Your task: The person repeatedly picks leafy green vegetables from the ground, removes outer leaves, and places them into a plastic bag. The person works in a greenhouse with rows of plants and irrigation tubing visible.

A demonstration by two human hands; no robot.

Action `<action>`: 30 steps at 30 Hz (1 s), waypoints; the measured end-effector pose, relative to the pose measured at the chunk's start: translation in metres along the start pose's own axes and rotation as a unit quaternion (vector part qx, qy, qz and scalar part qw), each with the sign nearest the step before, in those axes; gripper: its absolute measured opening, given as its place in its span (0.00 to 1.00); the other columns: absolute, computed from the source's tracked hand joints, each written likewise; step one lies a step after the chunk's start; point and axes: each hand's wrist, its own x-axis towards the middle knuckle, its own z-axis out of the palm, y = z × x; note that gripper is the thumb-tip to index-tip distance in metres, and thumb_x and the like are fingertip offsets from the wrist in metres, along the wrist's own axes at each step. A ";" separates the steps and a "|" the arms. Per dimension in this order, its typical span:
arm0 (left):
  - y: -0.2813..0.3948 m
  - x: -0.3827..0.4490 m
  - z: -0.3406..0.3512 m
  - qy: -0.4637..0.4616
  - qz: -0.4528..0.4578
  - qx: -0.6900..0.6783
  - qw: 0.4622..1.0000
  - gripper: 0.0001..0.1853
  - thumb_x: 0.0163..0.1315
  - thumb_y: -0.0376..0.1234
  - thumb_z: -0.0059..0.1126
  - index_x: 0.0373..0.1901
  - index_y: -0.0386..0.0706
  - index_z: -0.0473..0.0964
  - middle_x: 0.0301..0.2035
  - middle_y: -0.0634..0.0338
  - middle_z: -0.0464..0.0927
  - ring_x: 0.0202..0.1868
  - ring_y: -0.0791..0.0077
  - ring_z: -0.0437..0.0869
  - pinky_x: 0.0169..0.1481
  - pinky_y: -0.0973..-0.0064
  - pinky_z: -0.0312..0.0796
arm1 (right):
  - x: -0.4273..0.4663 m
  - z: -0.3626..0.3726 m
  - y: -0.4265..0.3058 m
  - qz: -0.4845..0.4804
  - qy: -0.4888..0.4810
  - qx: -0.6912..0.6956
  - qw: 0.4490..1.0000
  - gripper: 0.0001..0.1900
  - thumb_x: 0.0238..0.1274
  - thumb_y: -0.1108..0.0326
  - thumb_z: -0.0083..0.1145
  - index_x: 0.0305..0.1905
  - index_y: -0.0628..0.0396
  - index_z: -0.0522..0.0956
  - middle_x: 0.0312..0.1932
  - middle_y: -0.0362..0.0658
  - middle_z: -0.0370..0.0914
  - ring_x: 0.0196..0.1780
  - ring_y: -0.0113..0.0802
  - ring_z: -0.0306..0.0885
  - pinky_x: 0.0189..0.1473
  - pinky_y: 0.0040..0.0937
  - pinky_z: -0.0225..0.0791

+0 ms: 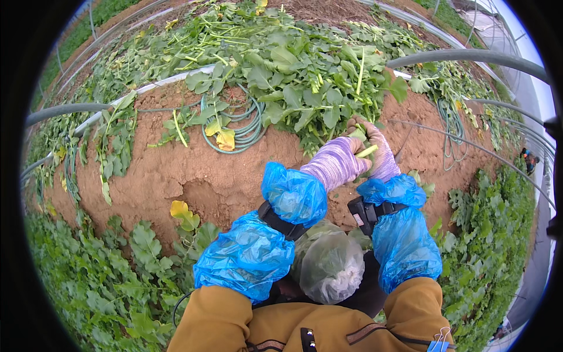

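Observation:
Purple-and-white knitted gloves cover both hands, with blue plastic sleeve covers over the forearms. My left hand (345, 160) is closed around a leafy plant's pale green stem (367, 151), whose cut end points right. Just beyond and to the right, my right hand (374, 143) touches the same greens; its fingers curl around part of them, partly hidden. Above both hands lies a large heap of cut leafy greens (303, 83). Below my wrists, a clear plastic bag (332, 264) with green inside rests in front of my body.
Coiled green rope (250, 127) lies on the soil bank (220, 167). A metal hoop pipe (466, 55) arches at upper right, and a thin rod (479, 147) crosses below it. Growing leafy plants (96, 273) flank me. Another person (530, 160) is far right.

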 end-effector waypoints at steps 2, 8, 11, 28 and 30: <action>0.013 -0.008 -0.011 0.037 -0.040 -0.110 0.992 0.17 0.57 0.40 0.61 0.42 0.39 0.75 0.25 0.62 0.78 0.20 0.82 0.76 0.22 0.82 0.67 | 0.024 -0.008 -0.018 -0.010 0.094 -0.074 0.993 0.13 0.62 0.65 0.53 0.49 0.58 0.71 0.32 0.41 0.74 0.31 0.34 0.73 0.31 0.33 0.71; 0.001 -0.027 -0.063 0.318 0.046 -0.378 0.868 0.12 0.61 0.38 0.57 0.41 0.40 0.74 0.26 0.63 0.77 0.19 0.84 0.73 0.20 0.86 0.64 | 0.086 -0.019 -0.021 0.087 0.122 -0.072 0.986 0.13 0.56 0.56 0.60 0.38 0.50 0.73 0.27 0.38 0.70 0.29 0.35 0.68 0.31 0.41 0.69; -0.006 -0.032 -0.078 0.373 0.074 -0.421 0.823 0.11 0.62 0.36 0.56 0.41 0.39 0.75 0.27 0.61 0.77 0.21 0.83 0.74 0.20 0.85 0.65 | 0.094 0.001 -0.004 0.077 0.153 -0.020 0.985 0.13 0.54 0.55 0.62 0.33 0.48 0.72 0.27 0.38 0.68 0.29 0.35 0.66 0.30 0.40 0.68; 0.021 -0.031 -0.037 0.137 0.044 -0.238 0.961 0.22 0.61 0.50 0.55 0.44 0.43 0.78 0.32 0.66 0.77 0.30 0.82 0.75 0.31 0.83 0.66 | -0.096 0.026 -0.059 0.077 -0.085 -0.230 0.966 0.17 0.63 0.49 0.52 0.38 0.52 0.74 0.22 0.35 0.70 0.14 0.19 0.61 0.15 0.16 0.59; 0.023 -0.026 -0.023 0.072 0.020 -0.196 0.978 0.22 0.60 0.51 0.56 0.42 0.43 0.78 0.31 0.68 0.77 0.30 0.80 0.75 0.31 0.82 0.65 | -0.109 0.028 -0.050 0.122 -0.064 -0.232 0.963 0.18 0.60 0.47 0.55 0.37 0.52 0.75 0.22 0.36 0.73 0.17 0.21 0.66 0.17 0.19 0.61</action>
